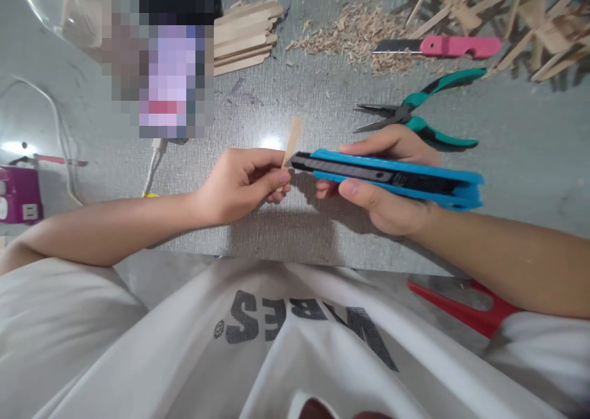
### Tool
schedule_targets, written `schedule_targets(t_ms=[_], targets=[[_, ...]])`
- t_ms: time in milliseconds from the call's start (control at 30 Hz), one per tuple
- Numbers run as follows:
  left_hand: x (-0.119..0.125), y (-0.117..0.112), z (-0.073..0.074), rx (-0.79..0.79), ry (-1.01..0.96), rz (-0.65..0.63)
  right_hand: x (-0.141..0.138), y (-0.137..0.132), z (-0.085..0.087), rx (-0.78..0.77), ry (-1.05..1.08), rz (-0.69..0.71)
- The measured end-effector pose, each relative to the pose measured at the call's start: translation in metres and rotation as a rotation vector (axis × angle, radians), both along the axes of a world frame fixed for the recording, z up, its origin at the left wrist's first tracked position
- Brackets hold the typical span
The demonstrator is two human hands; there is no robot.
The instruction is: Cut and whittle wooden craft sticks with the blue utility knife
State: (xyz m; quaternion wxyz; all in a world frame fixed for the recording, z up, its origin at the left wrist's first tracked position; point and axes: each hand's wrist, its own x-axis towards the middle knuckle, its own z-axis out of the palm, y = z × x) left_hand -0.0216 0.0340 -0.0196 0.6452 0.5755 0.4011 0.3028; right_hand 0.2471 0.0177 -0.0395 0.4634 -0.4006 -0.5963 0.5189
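Observation:
My left hand pinches a short piece of wooden stick between thumb and fingers, its free end pointing up. My right hand is wrapped round a blue utility knife, held level with its black tip right at the base of the stick. Both hands hover over the grey table just in front of my chest.
Green-handled long-nose pliers lie just behind my right hand. A pink cutter, wood shavings and loose sticks lie at the back right. Stacked flat sticks and a charging phone are back left. Red-handled scissors lie near my right elbow.

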Motion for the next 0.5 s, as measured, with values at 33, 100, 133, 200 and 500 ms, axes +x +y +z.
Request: schedule_targets(t_ms=[33, 100, 133, 200, 500], targets=[[0.0000, 0.0002, -0.0004, 0.005, 0.002, -0.003, 0.0005, 0.0008, -0.0007, -0.017, 0.011, 0.008], [-0.0004, 0.0003, -0.0015, 0.025, 0.006, -0.006, 0.0008, 0.0003, -0.0018, -0.021, 0.034, -0.002], [-0.0008, 0.0003, -0.0023, 0.037, 0.005, -0.007, 0.0007, -0.0004, -0.0021, -0.024, 0.033, -0.016], [-0.0017, 0.0004, -0.0037, 0.055, 0.002, -0.016, 0.0002, -0.0018, -0.0021, -0.037, 0.016, -0.047], [-0.0018, 0.0000, -0.0049, 0.006, -0.002, 0.028, 0.0059, -0.0062, -0.0030, 0.065, -0.187, -0.087]])
